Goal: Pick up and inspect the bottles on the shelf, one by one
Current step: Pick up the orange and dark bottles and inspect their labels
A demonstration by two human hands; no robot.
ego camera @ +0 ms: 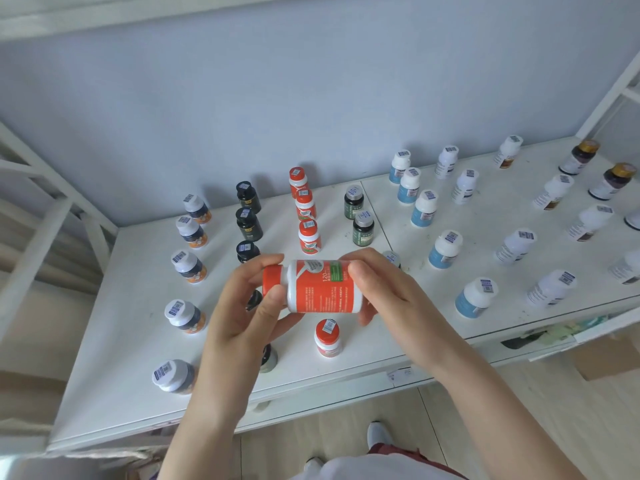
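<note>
both hands hold one red-and-white bottle (pixel 317 286) sideways at frame centre, above the white shelf (pixel 114 341). left hand (pixel 242 306) fingers curl round its red cap end, right hand (pixel 384 289) grips the base end. more red-cap bottles (pixel 309 236) stand in a column behind, another one (pixel 327 337) just below it. blue-label bottles (pixel 445 249) at right.
</note>
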